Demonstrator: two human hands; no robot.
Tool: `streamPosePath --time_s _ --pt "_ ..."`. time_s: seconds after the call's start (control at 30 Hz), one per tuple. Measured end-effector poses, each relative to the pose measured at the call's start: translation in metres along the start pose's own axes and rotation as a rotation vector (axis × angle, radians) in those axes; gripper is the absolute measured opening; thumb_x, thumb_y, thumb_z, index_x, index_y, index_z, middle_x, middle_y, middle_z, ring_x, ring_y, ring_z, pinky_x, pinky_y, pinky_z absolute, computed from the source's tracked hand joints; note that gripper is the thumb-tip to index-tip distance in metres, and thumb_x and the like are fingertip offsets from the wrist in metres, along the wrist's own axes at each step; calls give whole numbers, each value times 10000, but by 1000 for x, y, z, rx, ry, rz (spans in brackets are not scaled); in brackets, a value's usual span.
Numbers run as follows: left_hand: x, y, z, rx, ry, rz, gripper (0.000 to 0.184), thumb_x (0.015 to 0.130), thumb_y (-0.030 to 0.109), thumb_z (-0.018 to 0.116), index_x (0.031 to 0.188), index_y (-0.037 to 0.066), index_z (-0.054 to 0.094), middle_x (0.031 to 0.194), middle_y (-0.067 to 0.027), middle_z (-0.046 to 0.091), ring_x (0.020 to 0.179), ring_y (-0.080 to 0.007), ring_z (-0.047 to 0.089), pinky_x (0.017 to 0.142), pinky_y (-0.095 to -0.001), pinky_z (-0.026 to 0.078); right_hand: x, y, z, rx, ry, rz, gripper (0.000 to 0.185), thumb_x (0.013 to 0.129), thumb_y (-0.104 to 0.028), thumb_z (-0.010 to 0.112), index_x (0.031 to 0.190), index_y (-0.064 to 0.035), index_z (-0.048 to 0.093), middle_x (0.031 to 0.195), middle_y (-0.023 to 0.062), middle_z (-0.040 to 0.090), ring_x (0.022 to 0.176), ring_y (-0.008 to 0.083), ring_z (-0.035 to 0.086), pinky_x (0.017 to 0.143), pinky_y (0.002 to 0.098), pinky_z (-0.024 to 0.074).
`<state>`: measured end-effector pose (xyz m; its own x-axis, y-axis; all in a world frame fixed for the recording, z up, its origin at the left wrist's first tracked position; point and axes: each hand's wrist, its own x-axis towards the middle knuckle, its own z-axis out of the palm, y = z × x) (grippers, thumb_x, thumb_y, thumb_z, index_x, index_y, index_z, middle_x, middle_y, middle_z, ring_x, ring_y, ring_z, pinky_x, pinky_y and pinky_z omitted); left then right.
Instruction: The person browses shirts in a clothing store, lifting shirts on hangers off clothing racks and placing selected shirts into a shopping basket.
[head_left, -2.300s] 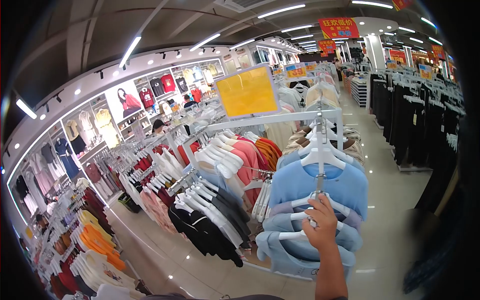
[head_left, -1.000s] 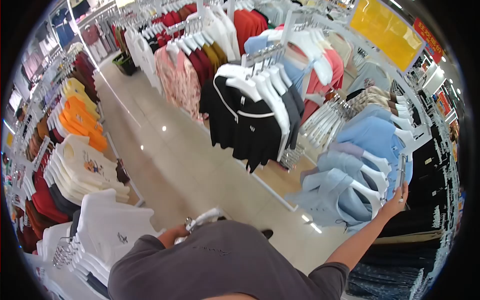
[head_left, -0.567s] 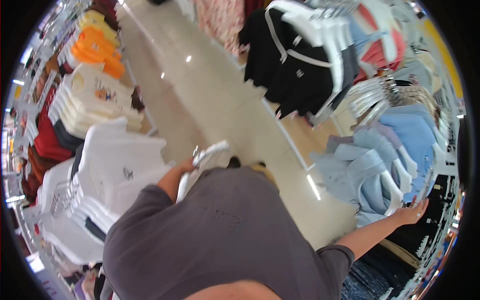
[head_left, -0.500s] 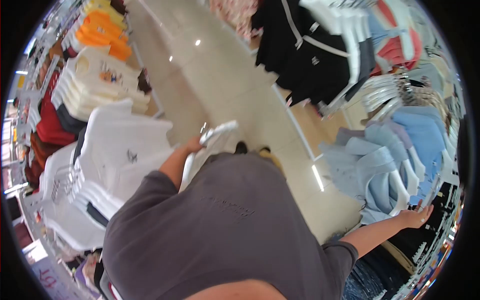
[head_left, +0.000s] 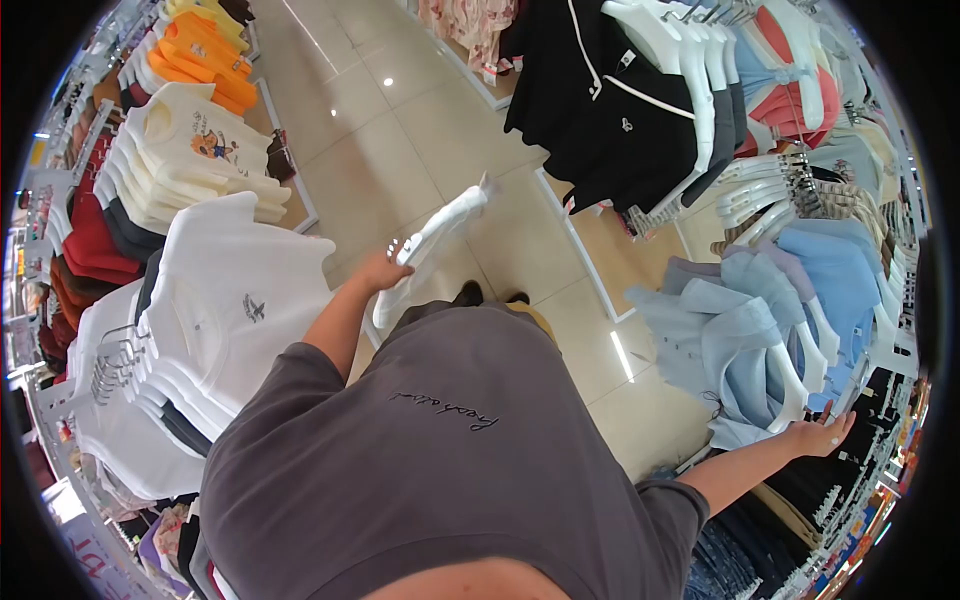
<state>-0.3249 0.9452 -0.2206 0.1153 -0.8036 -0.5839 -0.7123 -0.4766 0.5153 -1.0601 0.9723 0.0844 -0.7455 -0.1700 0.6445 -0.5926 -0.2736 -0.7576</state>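
My left hand [head_left: 382,270] is closed around a white clothes hanger [head_left: 447,222] held over the aisle floor, slanting up to the right. Whether it is one hanger or more stacked together I cannot tell. Out to the right, my right hand [head_left: 822,434] is at the end of the hanging row, palm turned up and fingers apart, with nothing visible in it. It is close to a white hanger [head_left: 789,392] bearing a light blue ruffled blouse [head_left: 735,330]; whether they touch is unclear.
To the left hang white T-shirts [head_left: 235,290], cream T-shirts [head_left: 190,135] and orange shirts [head_left: 205,62]. Right of the aisle [head_left: 400,140] are black tops [head_left: 590,110] above a low wooden base [head_left: 620,250]. Dark jeans [head_left: 740,550] hang at lower right.
My left hand has risen slightly to the left, and the hanger in it has swung to a steeper slant. My right hand stays almost where it was.
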Motion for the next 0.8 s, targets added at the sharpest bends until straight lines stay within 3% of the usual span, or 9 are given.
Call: streamPosePath --time_s 0.07,0.23,0.37,0.5,0.8 --pt "-2 -5 13 -1 -4 -8 585 781 359 697 1283 82 582 1127 -221 657 1017 -363 636 921 -427 485 2 3 -3 5 -2 52 429 851 -159 605 1165 131 565 1273 162 575 1116 349 587 834 388 599" --pt "-10 0 26 158 -301 21 556 782 383 701 1193 21 609 1107 -226 663 1039 -389 629 924 -438 483 0 0 0 13 0 49 403 862 -136 596 1168 123 566 1266 155 579 1117 340 589 831 387 599" --pt "-10 -7 34 166 -344 106 473 770 365 682 1089 17 661 1052 -227 680 1017 -388 637 898 -444 492 0 -2 1 -21 10 38 381 875 -108 587 1181 117 562 1260 154 578 1122 327 588 831 385 598" --pt "-2 -11 35 228 -338 185 477 764 377 673 1087 25 670 1046 -224 683 1016 -383 639 891 -444 495 5 7 -5 -19 20 53 366 886 -119 563 1186 89 584 1241 160 591 1042 333 626 816 366 597" --pt "9 -3 35 318 -441 265 477 746 365 674 1095 40 679 1080 -206 685 1020 -377 641 883 -441 498 -2 -10 -2 -131 -25 89 451 903 -158 568 1288 70 513 1299 174 547 1125 304 574 883 373 543"
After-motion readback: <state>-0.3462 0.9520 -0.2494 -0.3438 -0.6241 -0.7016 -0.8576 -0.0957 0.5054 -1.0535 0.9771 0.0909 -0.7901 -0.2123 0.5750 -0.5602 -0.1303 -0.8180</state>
